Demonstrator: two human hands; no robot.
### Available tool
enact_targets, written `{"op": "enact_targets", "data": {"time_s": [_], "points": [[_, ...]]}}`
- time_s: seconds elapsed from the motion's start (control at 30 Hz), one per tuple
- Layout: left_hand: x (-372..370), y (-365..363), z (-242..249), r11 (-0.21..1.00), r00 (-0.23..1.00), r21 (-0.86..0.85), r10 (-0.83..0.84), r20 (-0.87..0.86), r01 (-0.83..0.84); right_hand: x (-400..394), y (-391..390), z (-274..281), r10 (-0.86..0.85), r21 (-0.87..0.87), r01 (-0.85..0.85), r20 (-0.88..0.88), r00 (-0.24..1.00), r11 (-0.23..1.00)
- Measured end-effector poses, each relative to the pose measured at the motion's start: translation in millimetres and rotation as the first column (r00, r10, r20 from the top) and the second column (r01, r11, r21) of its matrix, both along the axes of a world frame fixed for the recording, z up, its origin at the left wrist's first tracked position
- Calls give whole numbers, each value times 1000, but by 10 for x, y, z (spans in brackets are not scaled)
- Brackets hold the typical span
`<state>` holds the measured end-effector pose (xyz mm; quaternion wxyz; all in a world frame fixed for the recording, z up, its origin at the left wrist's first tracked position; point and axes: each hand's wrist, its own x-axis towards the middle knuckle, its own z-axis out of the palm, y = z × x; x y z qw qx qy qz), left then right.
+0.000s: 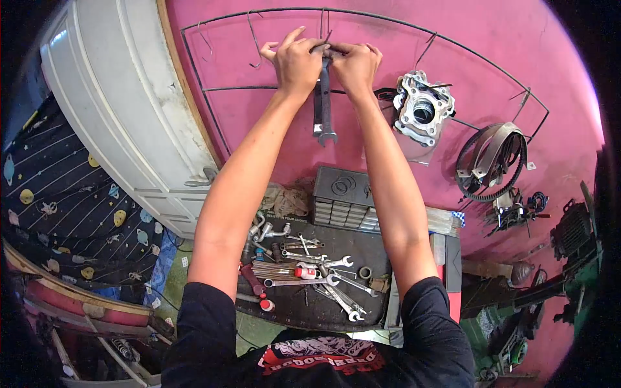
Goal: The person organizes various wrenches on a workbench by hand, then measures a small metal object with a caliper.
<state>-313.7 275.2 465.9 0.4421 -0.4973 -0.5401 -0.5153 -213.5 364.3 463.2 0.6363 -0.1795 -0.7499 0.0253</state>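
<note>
Both arms reach up to a metal wire rack [381, 22] on the pink wall. My left hand [297, 68] pinches with thumb and forefinger at a wire hook [329, 36], its other fingers raised. Close beside it, my right hand [354, 68] is closed on the upper end of a dark wrench [325, 107]. This wrench hangs down between my wrists with its open jaw lowest, and at least one more tool lies flat against it. My fingertips nearly meet and hide how the upper ends sit on the hook.
Below, a dark workbench [365, 310] carries several loose wrenches [339, 291] and a drawer organizer [343, 207]. An engine cylinder block [424, 110] and belts [491, 161] hang to the right. A white door [123, 84] stands at left; green machinery [569, 265] is at right.
</note>
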Motion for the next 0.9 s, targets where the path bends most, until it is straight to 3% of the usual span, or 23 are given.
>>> {"op": "enact_targets", "data": {"time_s": [0.4,0.53,0.6,0.67,0.73,0.77,0.8,0.87,0.9], "points": [[-102,-53,-161,989,990,-145,49,131,-30,81,2,-121,-13,-88,19,65,998,996],[-87,-84,-152,993,992,-98,83,95,-74,83,28,-158,25,-59,-20,82,996,998],[-62,-140,-153,987,992,-142,91,88,-78,160,-14,-173,-153,100,142,115,981,985],[119,-366,-108,980,994,-180,93,62,-80,362,-295,-111,-195,53,188,196,961,981],[272,-531,-151,997,988,-33,-68,-138,64,609,-687,-90,-83,63,79,62,995,995],[292,-487,-247,849,850,89,-507,-141,521,637,-656,-211,-121,180,116,20,992,977],[403,-617,-327,847,848,72,-517,-116,526,716,-742,-309,-128,155,121,37,991,981],[703,-991,-421,976,974,-190,-137,-181,102,932,-998,-477,-147,268,126,60,987,955],[653,-832,-687,822,818,3,-566,-103,570,1033,-1012,-639,-79,216,60,84,993,975]]}}
